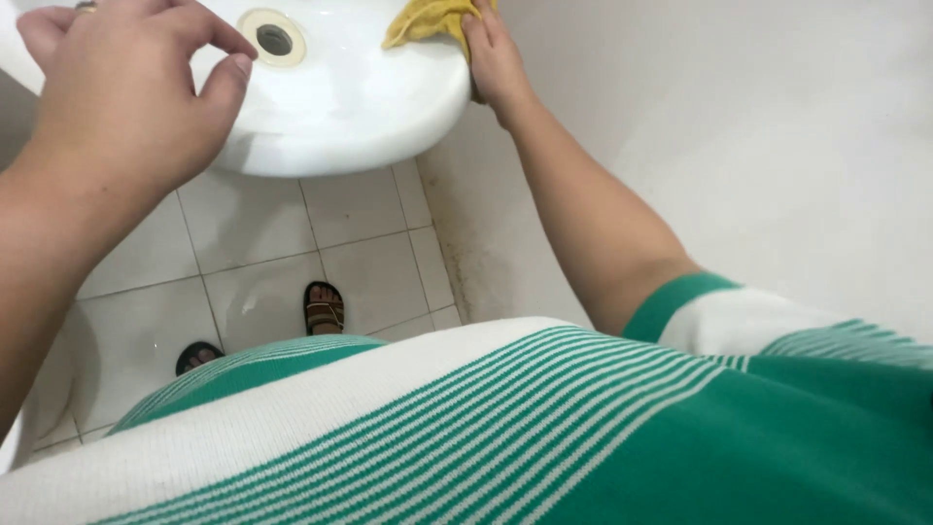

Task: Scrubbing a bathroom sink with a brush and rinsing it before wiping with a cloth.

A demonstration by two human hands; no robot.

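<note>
A white wash basin fills the top of the head view, its round metal drain near the top left. My right hand presses a yellow cloth onto the basin's right rim, close to the wall. My left hand hovers over the basin's left side, fingers loosely curled and apart, holding nothing. A ring shows on one finger of the left hand.
A white wall runs down the right, stained near the floor. White floor tiles lie under the basin. My feet in dark sandals stand on them. My green and white striped shirt fills the bottom.
</note>
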